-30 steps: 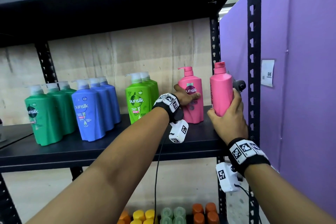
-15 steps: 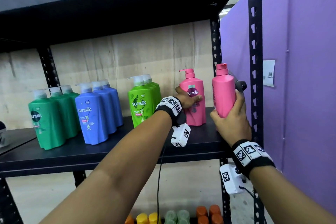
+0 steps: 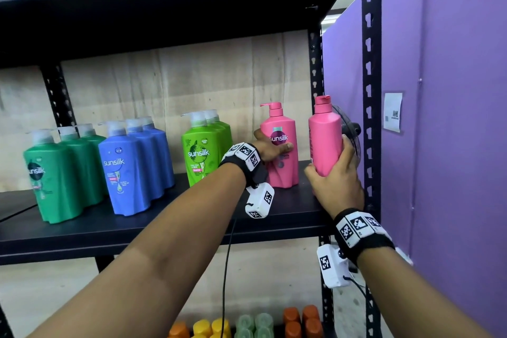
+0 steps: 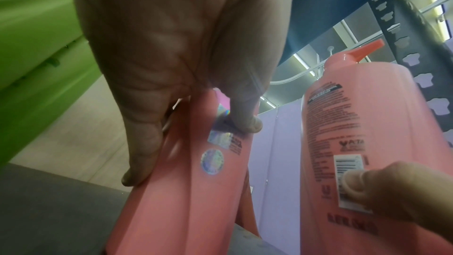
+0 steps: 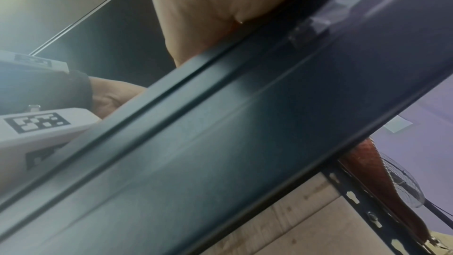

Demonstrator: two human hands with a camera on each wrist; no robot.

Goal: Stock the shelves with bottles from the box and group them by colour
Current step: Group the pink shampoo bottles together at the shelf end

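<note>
**Two pink bottles at the right end of the shelf**

Head view, left to right along the black shelf [image 3: 164,225]: a row of dark green bottles [image 3: 52,178], then blue bottles [image 3: 129,170], then light green bottles [image 3: 201,151], each group lined front to back with grey pump tops. Next stands a pink bottle [image 3: 282,151] with its label facing out, upright on the shelf board. The left hand [image 3: 271,149] rests on its front, thumb behind the left edge and fingers laid across the label. Just beside it, a second pink bottle [image 3: 323,140] shows its plain back; the right hand [image 3: 336,175] grips its lower half, fingers curled round the right side, thumb on the left. Whether its base touches the shelf cannot be told, since the hand hides it. A black upright post [image 3: 371,90] and a purple wall [image 3: 452,118] follow. On the level below sit orange, yellow, pale green and dark orange caps [image 3: 255,322].

The left wrist view adds what the head view hides: the left hand's fingers [image 4: 142,143] lie nearly straight along the pink bottle's side, and the second bottle's printed back label [image 4: 348,177] shows with the right thumb [image 4: 355,183] pressed on it.

The right wrist view shows mostly the shelf's dark front edge [image 5: 245,133]; the fingers are hidden there.
</note>
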